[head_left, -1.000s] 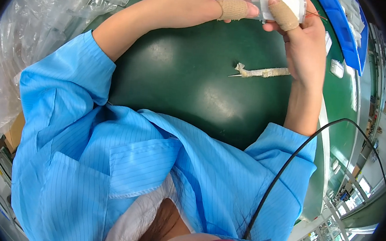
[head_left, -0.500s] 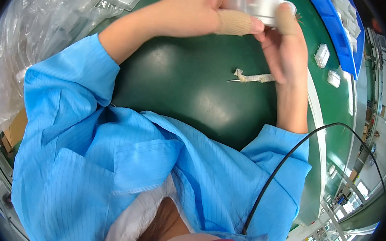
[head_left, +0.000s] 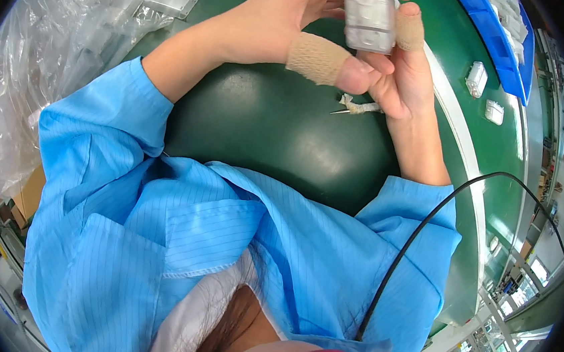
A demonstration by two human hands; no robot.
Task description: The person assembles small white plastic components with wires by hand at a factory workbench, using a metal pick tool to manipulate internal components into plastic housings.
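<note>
My left hand (head_left: pixel 289 22) and my right hand (head_left: pixel 398 79) hold a small clear-and-white plastic case (head_left: pixel 370 16) together above the green table (head_left: pixel 266 128). The left thumb wears a tan bandage wrap and presses near the case's lower edge. A right fingertip, also wrapped in tan, rests against the case's right side. Just below the hands, a small pointed tool with a white wrapped handle (head_left: pixel 358 107) lies on the table.
A heap of clear plastic bags and clear trays (head_left: pixel 73 30) fills the table's left side. Two small white parts (head_left: pixel 484 90) sit at the right near a blue bin (head_left: pixel 502 34). A black cable (head_left: pixel 439 216) crosses my right sleeve.
The case has turned from lying sideways to standing upright between both hands. The hands have drawn closer to me and together.
</note>
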